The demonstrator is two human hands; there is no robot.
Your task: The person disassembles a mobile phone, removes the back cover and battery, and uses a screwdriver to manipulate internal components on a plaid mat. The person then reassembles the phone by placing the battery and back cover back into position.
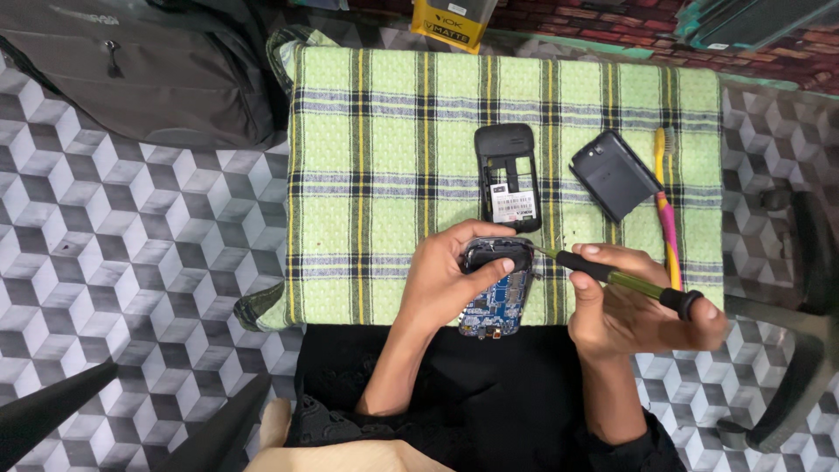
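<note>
One head view, looking straight down, and the count first: one opened phone (pixel 496 288), one screwdriver (pixel 622 281), two loose black phone parts and one toothbrush (pixel 667 205).

The left hand (pixel 450 278) cradles the opened phone, fingers wrapped round its left edge and thumb (pixel 491 269) laid across the dark upper end, so the fingers are clamped on the phone. Below the thumb the blue circuit board is bare, facing up. The phone sits at the near edge of the green checked cloth (pixel 393 131), just above the person's black-clad lap.

The right hand (pixel 634 310) grips the screwdriver, fingers curled round its black and yellow-green handle, the black end cap poking out to the right. The thin shaft runs left and slightly up, and its tip meets the phone's upper right corner, just beside the left thumb. So the phone lies between the two hands, held by one, touched by the tool in the other.

Further up the cloth, well apart from both hands: a black phone frame (pixel 507 175) with a white label, lying flat, and to its right a black back cover (pixel 614 175), tilted. The pink and yellow toothbrush lies just beside that cover, running down toward the right hand.

Off the cloth, one grey backpack (pixel 140 70) rests on the cube-patterned floor (pixel 131 262) at upper left.
</note>
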